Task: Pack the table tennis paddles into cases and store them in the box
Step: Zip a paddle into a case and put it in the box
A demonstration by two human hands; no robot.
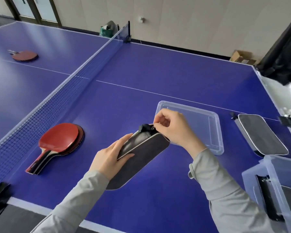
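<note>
A clear box (274,187) at the near right edge holds a dark case. The left hand (107,158) grips a grey case (141,158) tilted above the blue surface (158,73), while the right hand (171,128) pinches its zipper pull (fingers curled). Stacked paddles (59,142) lie left; a clear lid (200,121) sits behind.

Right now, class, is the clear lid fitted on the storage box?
No: the clear lid lies flat on the table, apart from the open storage box.
</note>
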